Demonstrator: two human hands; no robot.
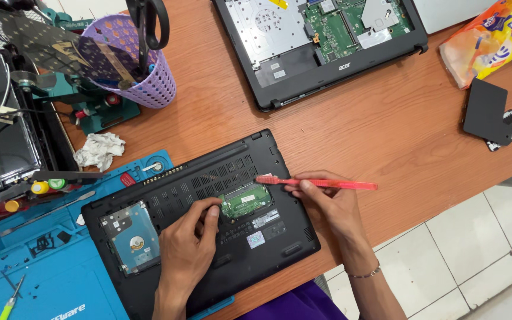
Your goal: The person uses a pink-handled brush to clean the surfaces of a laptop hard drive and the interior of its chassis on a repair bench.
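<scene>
Black laptop (208,225), underside up — left hand (188,252) fingertips on its green board (245,201); right hand (327,204) pinching red toothbrush (315,182) over it.

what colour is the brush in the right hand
Red-pink brush, held by the right hand; head view.

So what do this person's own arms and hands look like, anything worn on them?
Both forearms are bare, with no sleeves and no gloves. The right hand has a thin bracelet round its wrist. The left hand shows no ring, watch or band. A purple garment shows at the bottom edge.
</scene>
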